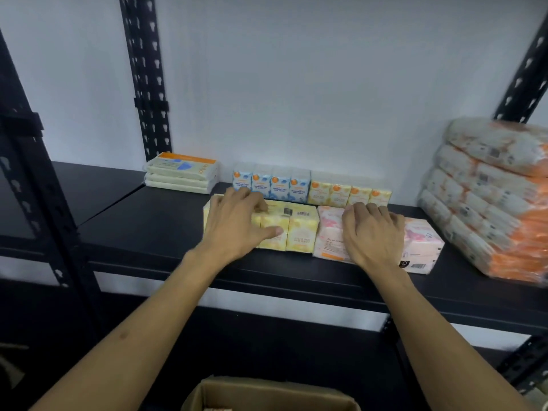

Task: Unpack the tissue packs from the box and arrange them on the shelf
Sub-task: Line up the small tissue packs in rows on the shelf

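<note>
Fingers (pixel 237 197) of my left hand (pixel 237 223) curl over the yellow pack (pixel 299 229); my right hand (pixel 372 232) grips the pink pack (pixel 329 232). Both packs lie on the black shelf (pixel 154 221), touching. Behind them, 4 blue packs (pixel 271 185) read "FRAGRANCE FREE"; other labels blur. The box (pixel 267 394) is cut off below, contents hidden.

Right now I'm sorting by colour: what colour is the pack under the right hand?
Pink-and-white plastic tissue pack, head view.
</note>
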A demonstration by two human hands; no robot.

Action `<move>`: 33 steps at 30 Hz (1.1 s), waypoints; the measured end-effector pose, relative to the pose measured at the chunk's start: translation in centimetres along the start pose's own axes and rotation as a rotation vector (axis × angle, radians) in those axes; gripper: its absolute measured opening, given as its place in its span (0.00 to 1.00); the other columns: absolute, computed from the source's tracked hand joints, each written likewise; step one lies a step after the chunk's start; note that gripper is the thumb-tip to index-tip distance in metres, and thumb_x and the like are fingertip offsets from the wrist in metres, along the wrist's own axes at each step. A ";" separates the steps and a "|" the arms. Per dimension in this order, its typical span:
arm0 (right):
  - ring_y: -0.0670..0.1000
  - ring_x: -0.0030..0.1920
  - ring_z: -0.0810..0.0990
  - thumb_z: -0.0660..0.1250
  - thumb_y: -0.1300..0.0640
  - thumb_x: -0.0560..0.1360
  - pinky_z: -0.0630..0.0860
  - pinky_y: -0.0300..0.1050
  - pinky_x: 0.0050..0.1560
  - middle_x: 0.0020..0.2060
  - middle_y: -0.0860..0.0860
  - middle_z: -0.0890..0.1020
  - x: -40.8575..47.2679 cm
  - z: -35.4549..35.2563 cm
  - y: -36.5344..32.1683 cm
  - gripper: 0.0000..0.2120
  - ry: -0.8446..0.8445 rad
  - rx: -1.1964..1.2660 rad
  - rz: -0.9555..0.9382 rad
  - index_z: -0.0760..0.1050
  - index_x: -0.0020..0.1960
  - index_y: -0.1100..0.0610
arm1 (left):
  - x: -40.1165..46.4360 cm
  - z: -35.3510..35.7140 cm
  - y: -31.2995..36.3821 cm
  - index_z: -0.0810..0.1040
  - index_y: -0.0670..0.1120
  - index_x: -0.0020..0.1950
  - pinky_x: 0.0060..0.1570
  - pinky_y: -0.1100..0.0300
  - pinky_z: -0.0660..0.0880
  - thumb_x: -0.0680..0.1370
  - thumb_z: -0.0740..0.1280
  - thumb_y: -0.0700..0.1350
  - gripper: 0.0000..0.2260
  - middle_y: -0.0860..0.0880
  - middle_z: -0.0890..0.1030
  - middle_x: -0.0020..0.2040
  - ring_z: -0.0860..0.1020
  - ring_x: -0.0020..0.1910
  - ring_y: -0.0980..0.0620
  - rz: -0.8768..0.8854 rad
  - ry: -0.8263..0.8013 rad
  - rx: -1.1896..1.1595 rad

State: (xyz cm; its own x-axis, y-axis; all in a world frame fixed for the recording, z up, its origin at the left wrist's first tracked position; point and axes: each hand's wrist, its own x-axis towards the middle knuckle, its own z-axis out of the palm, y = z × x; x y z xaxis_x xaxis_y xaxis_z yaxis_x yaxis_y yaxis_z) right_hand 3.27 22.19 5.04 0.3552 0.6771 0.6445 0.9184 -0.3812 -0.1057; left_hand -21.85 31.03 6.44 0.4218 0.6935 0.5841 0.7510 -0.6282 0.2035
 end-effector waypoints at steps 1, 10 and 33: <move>0.55 0.46 0.78 0.48 0.47 0.82 0.67 0.55 0.55 0.42 0.51 0.82 -0.1 0.0 0.1 0.21 -0.002 0.000 0.001 0.77 0.46 0.54 | 0.9 -1.1 0.2 0.77 0.56 0.49 0.59 0.51 0.65 0.69 0.70 0.72 0.22 0.58 0.76 0.51 0.74 0.56 0.52 -0.021 -0.080 0.008; 0.55 0.52 0.78 0.47 0.46 0.80 0.66 0.56 0.61 0.48 0.51 0.83 -0.2 -0.4 0.5 0.23 -0.042 0.049 -0.034 0.78 0.53 0.54 | 3.6 -0.7 0.8 0.81 0.49 0.59 0.70 0.43 0.62 0.82 0.48 0.69 0.31 0.48 0.83 0.55 0.78 0.61 0.44 -0.191 -0.314 0.105; 0.55 0.56 0.76 0.44 0.45 0.79 0.64 0.56 0.63 0.53 0.51 0.82 -0.3 -0.9 0.6 0.25 -0.079 0.101 -0.026 0.77 0.57 0.53 | 3.1 -1.3 -0.3 0.75 0.54 0.69 0.71 0.44 0.60 0.81 0.50 0.70 0.29 0.47 0.77 0.70 0.70 0.71 0.44 -0.060 -0.280 0.040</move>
State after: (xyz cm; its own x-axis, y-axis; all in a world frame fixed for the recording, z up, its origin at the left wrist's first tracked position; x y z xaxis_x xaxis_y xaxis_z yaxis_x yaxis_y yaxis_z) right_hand 3.53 21.20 5.51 0.3397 0.7348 0.5871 0.9390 -0.3003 -0.1675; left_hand -21.43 32.85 9.23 0.4958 0.8027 0.3315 0.7957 -0.5728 0.1971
